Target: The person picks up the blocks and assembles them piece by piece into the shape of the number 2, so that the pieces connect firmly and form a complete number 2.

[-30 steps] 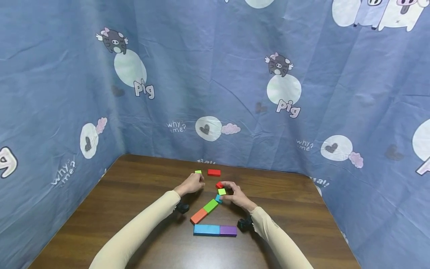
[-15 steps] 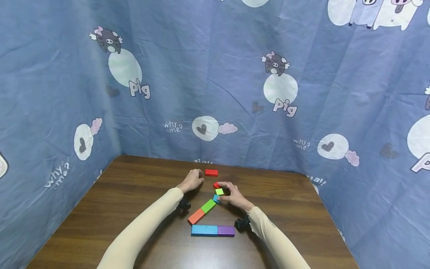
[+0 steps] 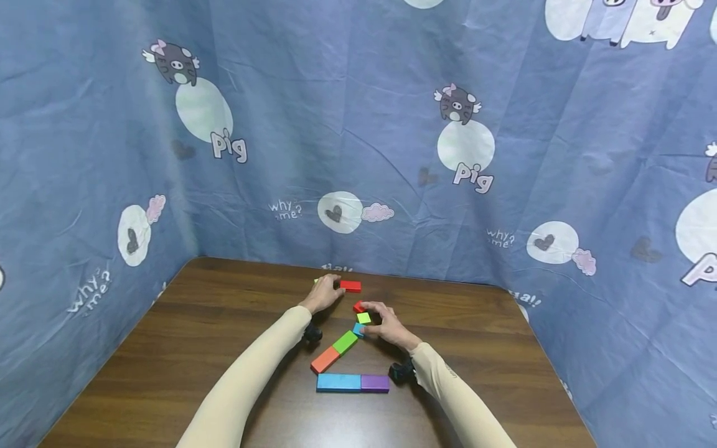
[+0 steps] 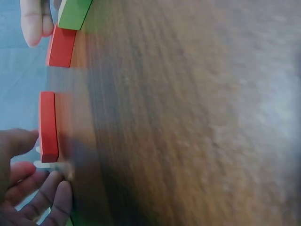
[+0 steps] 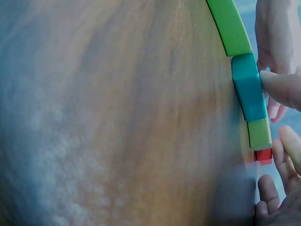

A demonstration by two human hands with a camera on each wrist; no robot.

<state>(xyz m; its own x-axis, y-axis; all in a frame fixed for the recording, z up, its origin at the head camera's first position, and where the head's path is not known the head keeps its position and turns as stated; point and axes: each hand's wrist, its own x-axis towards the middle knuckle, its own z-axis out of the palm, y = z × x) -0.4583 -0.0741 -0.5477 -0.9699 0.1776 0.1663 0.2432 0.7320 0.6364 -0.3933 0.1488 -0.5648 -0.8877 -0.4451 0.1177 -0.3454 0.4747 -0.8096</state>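
At the back of the table, my left hand [image 3: 326,292] has its fingertips right at the left end of a red block [image 3: 350,286]. In the left wrist view, the fingers [image 4: 24,140] lie beside this red block [image 4: 48,127]. A yellow-green block [image 3: 317,280] is mostly hidden behind that hand. My right hand [image 3: 392,326] curves loosely beside a bent row of small blocks. Its thumb [image 5: 280,87] touches the blue block [image 5: 248,84], and its index fingertip is near the small red block [image 3: 358,307]. Between these two sits a small yellow-green block [image 3: 364,318].
A green block [image 3: 345,342] and an orange block [image 3: 325,359] continue the row diagonally toward the front. Nearer still, a long blue block [image 3: 338,382] and a purple block [image 3: 374,383] lie end to end. A patterned blue curtain [image 3: 280,155] hangs behind the wooden table [image 3: 476,386].
My left hand has moved right and farther back, from beside the yellow-green block to the red block's end. The right hand stays by the row. The head view has shifted slightly.
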